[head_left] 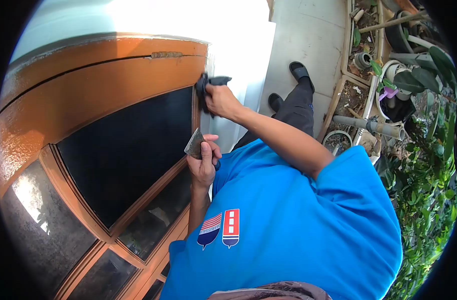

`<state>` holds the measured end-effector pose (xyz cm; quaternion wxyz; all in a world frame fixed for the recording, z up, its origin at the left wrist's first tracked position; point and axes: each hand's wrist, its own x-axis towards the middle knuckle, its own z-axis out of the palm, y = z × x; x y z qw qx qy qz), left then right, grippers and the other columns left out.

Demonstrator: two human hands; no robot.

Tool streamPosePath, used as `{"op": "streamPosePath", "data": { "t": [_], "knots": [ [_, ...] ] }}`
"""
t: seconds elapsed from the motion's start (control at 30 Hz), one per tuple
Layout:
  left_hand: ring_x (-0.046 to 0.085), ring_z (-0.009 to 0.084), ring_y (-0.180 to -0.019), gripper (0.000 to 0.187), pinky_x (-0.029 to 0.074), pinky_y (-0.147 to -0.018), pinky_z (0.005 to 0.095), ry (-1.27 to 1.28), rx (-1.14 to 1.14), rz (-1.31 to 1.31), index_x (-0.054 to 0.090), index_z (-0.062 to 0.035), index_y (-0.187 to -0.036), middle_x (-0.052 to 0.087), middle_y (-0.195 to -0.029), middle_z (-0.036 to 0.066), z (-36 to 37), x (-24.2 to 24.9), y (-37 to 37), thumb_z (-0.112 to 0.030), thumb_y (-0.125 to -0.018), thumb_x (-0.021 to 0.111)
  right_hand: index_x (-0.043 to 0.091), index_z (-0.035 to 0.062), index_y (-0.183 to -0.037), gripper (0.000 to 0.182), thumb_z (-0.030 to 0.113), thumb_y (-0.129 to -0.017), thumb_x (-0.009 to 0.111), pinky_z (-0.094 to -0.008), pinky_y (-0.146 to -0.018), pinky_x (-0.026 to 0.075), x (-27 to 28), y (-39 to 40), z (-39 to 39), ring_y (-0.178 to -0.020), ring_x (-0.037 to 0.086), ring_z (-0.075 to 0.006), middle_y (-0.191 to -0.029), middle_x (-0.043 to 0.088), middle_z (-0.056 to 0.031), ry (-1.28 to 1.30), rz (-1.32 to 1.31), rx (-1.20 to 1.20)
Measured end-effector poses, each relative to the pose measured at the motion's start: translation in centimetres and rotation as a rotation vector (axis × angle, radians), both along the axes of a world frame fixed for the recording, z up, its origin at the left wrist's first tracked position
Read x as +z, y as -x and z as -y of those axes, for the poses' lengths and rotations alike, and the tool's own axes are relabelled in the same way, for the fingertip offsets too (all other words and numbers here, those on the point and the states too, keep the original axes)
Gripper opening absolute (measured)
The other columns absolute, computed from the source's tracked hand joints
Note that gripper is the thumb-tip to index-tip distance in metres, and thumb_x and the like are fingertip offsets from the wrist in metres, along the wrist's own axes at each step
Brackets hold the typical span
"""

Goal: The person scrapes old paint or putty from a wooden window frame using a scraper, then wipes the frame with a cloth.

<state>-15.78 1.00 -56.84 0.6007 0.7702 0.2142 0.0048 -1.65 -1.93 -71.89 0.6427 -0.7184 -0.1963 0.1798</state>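
Observation:
My left hand (203, 167) is closed around a scraper (194, 145) with a flat, worn metal blade pointing up and away. A bit of dark handle shows by the fingers. Beyond it, my right hand (223, 101) grips a crumpled black cloth (203, 90). The cloth lies right at the edge of the orange-brown wooden frame (133, 75), beside the dark glass pane (133, 145). My right arm reaches across in front of my blue shirt.
A white wall (238, 45) adjoins the frame, which has a hinge (167, 55) near its upper edge. My sandalled feet stand on a pale tiled floor (323, 30). To the right are planter boxes (344, 97), a grey pipe (371, 125) and leafy plants (428, 185).

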Motion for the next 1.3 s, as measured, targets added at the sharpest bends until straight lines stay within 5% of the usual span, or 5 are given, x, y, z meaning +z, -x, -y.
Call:
{"op": "streamPosePath", "data": {
  "t": [0.23, 0.4, 0.67, 0.83, 1.3],
  "knots": [
    [0.044, 0.006, -0.052, 0.038, 0.034, -0.05, 0.0206, -0.031, -0.037, -0.002, 0.057, -0.0001, -0.109, 0.055, -0.066, 0.004, -0.2, 0.3, -0.9, -0.034, -0.105, 0.04, 0.056, -0.001, -0.086, 0.02, 0.017, -0.094, 0.055, -0.0353, -0.043, 0.045, 1.9, -3.1, 2.6, -0.044, 0.058, -0.0195, -0.055, 0.057, -0.013, -0.09, -0.236, -0.199],
    [0.044, 0.0061, -0.052, 0.038, 0.034, -0.05, 0.0204, -0.044, -0.043, -0.034, 0.057, -0.0001, -0.109, 0.055, -0.066, 0.004, 0.1, 0.3, -0.1, -0.034, -0.105, 0.04, 0.056, -0.001, -0.085, 0.007, 0.006, -0.083, 0.054, -0.0539, -0.062, 0.05, -0.2, -0.3, -2.9, -0.07, 0.059, -0.0503, -0.072, 0.059, -0.0314, -0.024, -0.034, -0.263],
    [0.042, 0.0036, -0.052, 0.037, 0.034, -0.049, 0.0196, -0.018, -0.019, 0.003, 0.058, 0.0005, -0.107, 0.054, -0.067, 0.001, -0.2, 0.2, -0.9, -0.033, -0.105, 0.042, 0.058, -0.0016, -0.09, 0.022, 0.019, -0.094, 0.055, -0.0407, -0.051, 0.05, 1.5, -0.2, 2.0, -0.049, 0.063, -0.0251, -0.059, 0.06, -0.0184, -0.097, -0.213, -0.131],
    [0.042, 0.0045, -0.052, 0.037, 0.035, -0.05, 0.02, -0.027, 0.002, 0.013, 0.055, 0.0012, -0.112, 0.054, -0.067, 0.002, 0.0, 0.5, -0.3, -0.033, -0.105, 0.042, 0.055, -0.0043, -0.086, 0.023, 0.017, -0.093, 0.053, -0.053, -0.07, 0.049, 1.0, -3.0, -3.0, -0.073, 0.06, -0.0488, -0.076, 0.061, -0.0299, 0.019, 0.032, -0.377],
    [0.048, 0.0084, -0.052, 0.027, 0.038, -0.051, 0.0222, -0.078, 0.002, 0.049, 0.058, 0.0024, -0.108, 0.058, -0.072, 0.007, -1.8, -1.3, -1.0, -0.021, -0.103, 0.046, 0.068, 0.003, -0.114, 0.034, 0.029, -0.094, 0.059, -0.04, -0.089, 0.049, 2.0, -0.6, -0.4, -0.106, 0.061, -0.0373, -0.12, 0.056, -0.0242, -0.247, -0.037, -0.311]
  ]
}}
